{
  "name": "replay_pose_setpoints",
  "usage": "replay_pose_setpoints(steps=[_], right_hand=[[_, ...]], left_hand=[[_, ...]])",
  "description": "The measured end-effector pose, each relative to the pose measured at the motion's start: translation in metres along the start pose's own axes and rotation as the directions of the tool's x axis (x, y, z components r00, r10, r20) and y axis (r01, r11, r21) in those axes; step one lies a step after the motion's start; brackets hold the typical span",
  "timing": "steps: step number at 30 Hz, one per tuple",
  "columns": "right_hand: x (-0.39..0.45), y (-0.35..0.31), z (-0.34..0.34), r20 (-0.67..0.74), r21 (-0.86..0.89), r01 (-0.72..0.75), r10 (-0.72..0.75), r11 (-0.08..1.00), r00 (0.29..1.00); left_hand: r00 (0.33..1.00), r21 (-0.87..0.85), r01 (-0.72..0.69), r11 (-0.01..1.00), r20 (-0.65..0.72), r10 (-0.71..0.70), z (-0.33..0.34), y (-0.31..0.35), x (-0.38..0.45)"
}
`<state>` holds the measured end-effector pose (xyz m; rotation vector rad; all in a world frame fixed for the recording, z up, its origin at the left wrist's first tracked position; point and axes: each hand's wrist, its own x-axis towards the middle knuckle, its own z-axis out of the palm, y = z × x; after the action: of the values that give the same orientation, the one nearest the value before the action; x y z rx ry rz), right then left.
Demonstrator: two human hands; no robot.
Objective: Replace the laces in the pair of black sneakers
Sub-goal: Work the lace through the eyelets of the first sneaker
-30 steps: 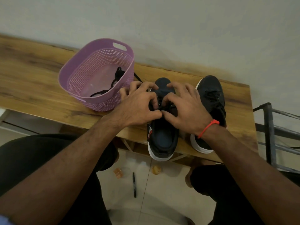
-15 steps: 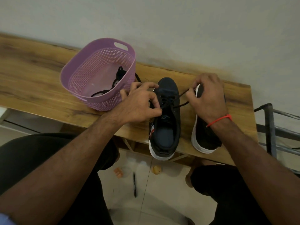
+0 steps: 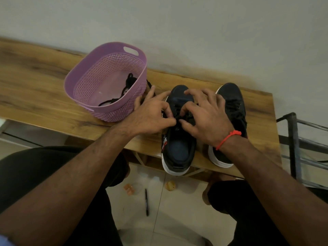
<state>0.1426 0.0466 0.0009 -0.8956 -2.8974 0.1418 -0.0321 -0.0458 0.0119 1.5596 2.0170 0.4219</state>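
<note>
At the near edge of the counter (image 3: 44,96), toward its right end, 2 black sneakers stand side by side. Both hands meet over the left sneaker (image 3: 179,139): the left hand (image 3: 150,116) and the right hand (image 3: 205,118) each pinch its black lace (image 3: 177,119). The right sneaker (image 3: 232,103) is laced. Left of them stands a purple basket (image 3: 88,110) with 1 loose lace (image 3: 127,84) inside.

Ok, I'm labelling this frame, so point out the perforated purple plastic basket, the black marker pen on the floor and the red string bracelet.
Perforated purple plastic basket (image 3: 106,114): head view, near outer wall.
Black marker pen (image 3: 146,202): head view, mid-barrel.
Red string bracelet (image 3: 228,138): head view, cord across the wrist.
</note>
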Motion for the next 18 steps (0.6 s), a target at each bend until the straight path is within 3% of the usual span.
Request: replay_pose_setpoints(steps=[4,8,10,12,15,18], right_hand=[[0.000,-0.004,0.001,-0.110,0.036,0.022,-0.018,0.999,0.994],[0.009,0.021,-0.012,-0.298,0.381,-0.174,0.299,0.908,0.907],[0.010,0.039,-0.017,-0.273,0.373,-0.282,0.395,0.884,0.877],[0.007,0.039,-0.020,-0.217,0.365,-0.233,0.326,0.901,0.920],[0.003,0.010,-0.016,-0.099,0.182,-0.027,0.046,0.983,0.994],[0.000,-0.006,-0.005,0.032,0.037,0.041,-0.042,0.998,0.999]], left_hand=[[1.000,-0.025,0.021,0.999,0.016,-0.021,-0.001,0.000,0.001],[0.999,-0.044,0.034,0.998,0.016,-0.033,-0.002,0.000,0.000],[0.999,-0.047,0.035,0.998,0.017,-0.034,-0.003,0.000,-0.001],[0.999,-0.048,0.032,0.998,0.022,-0.031,-0.003,0.000,0.000],[0.999,-0.046,0.035,0.998,0.032,-0.034,-0.002,0.000,0.000],[0.999,-0.045,0.035,0.998,0.031,-0.033,-0.001,-0.001,0.000]])
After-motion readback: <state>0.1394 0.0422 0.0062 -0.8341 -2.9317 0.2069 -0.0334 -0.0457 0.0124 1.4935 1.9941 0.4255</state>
